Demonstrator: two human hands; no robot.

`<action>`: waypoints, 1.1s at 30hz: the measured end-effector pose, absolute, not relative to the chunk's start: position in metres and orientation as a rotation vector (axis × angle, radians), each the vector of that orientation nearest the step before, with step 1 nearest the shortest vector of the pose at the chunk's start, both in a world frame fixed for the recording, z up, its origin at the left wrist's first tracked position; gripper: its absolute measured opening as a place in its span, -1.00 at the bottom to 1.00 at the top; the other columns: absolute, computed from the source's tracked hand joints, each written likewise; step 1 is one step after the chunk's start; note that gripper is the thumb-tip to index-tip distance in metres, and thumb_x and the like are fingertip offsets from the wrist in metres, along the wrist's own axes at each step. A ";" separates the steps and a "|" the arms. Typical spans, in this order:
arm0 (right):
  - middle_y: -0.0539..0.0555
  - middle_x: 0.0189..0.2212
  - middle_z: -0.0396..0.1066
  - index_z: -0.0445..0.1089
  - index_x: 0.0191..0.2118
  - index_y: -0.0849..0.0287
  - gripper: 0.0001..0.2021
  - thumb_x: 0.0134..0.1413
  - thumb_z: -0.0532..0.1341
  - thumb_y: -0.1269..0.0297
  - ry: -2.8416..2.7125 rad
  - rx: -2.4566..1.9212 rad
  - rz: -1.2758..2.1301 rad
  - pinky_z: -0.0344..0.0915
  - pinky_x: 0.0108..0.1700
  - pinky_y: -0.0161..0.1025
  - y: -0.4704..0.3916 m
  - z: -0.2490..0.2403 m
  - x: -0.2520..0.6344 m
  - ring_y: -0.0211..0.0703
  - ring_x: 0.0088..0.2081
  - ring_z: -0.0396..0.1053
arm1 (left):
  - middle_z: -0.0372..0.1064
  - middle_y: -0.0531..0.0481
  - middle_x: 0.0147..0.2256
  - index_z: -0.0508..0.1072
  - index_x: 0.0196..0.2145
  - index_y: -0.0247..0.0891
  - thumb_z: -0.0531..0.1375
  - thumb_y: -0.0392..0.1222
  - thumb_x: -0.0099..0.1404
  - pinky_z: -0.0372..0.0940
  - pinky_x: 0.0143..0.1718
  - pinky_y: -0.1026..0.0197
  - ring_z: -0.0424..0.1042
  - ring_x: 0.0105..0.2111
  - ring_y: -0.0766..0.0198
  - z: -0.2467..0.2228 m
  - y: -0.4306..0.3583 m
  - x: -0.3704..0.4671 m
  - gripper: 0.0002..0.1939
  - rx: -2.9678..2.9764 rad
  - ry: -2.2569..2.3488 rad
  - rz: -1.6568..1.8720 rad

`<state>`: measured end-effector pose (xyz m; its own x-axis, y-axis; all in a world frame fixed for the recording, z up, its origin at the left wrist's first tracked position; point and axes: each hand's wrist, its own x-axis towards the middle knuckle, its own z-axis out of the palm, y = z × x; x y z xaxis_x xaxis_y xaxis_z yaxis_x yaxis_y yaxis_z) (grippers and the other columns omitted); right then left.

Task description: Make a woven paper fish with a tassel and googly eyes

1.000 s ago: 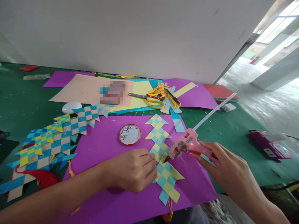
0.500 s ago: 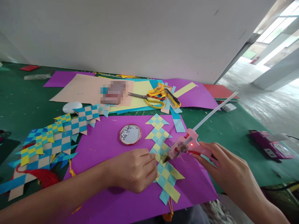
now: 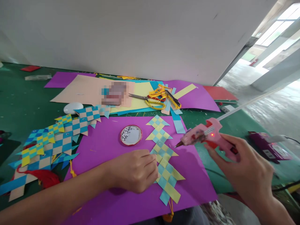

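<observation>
In my right hand [image 3: 248,168] is a pink hot glue gun [image 3: 217,136], its red light lit and a clear glue stick [image 3: 248,103] poking out the back. Its dark nozzle points down-left, raised clear of the paper. A chain of woven yellow and light-blue paper fish [image 3: 167,175] lies on a purple sheet [image 3: 100,200], with an orange cord at its lower end. Against the chain's left edge rests my left hand [image 3: 140,170], closed; its fingertips are hidden. Beyond it, a round red-rimmed lid [image 3: 134,137] holds small googly eyes.
Finished woven fish [image 3: 62,143] with a red tassel [image 3: 45,177] overlap at left. Scissors [image 3: 150,101], yellow cords and paper strips lie on coloured sheets at the back. A white oval object [image 3: 73,108] sits near the fish. A purple box [image 3: 267,145] with a white plug stands right.
My right hand has moved right, drawing the glue gun's nozzle up and away from the woven chain. My left hand has stayed in place.
</observation>
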<state>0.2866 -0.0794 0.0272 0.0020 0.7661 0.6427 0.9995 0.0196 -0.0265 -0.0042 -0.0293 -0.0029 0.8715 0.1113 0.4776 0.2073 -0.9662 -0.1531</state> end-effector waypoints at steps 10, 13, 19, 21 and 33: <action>0.11 -0.43 0.42 0.30 -0.26 0.07 -0.65 0.07 0.10 -0.12 -1.577 -2.361 -0.184 0.14 -0.37 -0.12 -0.022 0.014 0.334 0.05 -0.43 0.35 | 0.51 -0.13 -0.42 0.49 -0.43 -0.33 0.16 -0.34 0.31 0.35 -0.35 0.16 0.48 -0.36 0.21 -0.002 -0.028 -0.004 -0.84 -2.785 -0.127 -0.771; 0.15 -0.36 0.40 0.29 -0.26 0.11 -0.63 0.07 0.07 -0.11 -1.570 -2.354 -0.244 0.16 -0.31 -0.12 -0.015 -0.010 0.346 0.06 -0.32 0.34 | 0.52 -0.13 -0.41 0.50 -0.42 -0.33 0.16 -0.34 0.30 0.35 -0.35 0.17 0.48 -0.36 0.21 -0.002 -0.028 -0.004 -0.84 -2.784 -0.133 -0.763; 0.24 -0.30 0.38 0.35 -0.22 0.19 -0.55 0.17 -0.01 -0.12 -1.768 -2.320 -0.498 0.19 -0.17 0.00 -0.017 -0.014 0.347 0.19 -0.18 0.30 | 0.50 -0.13 -0.43 0.49 -0.45 -0.33 0.17 -0.33 0.29 0.33 -0.40 0.18 0.46 -0.38 0.21 -0.005 -0.029 -0.003 -0.84 -2.773 -0.114 -0.779; 0.26 -0.22 0.39 0.38 -0.15 0.19 -0.55 0.21 -0.01 -0.09 -1.852 -2.174 -0.630 0.19 -0.10 0.05 -0.017 0.001 0.333 0.22 -0.10 0.28 | 0.49 -0.12 -0.44 0.48 -0.45 -0.33 0.17 -0.33 0.29 0.32 -0.39 0.18 0.45 -0.39 0.22 -0.006 -0.030 -0.003 -0.84 -2.770 -0.139 -0.767; 0.15 -0.25 0.44 0.45 -0.19 0.24 -0.84 0.24 0.13 0.36 -2.646 -0.988 0.100 0.31 -0.08 -0.09 0.033 0.036 0.152 -0.08 -0.15 0.33 | 0.45 -0.07 -0.43 0.45 -0.45 -0.31 0.19 -0.31 0.27 0.30 -0.33 0.16 0.42 -0.35 0.22 0.001 -0.027 -0.011 -0.87 -2.754 -0.243 -0.917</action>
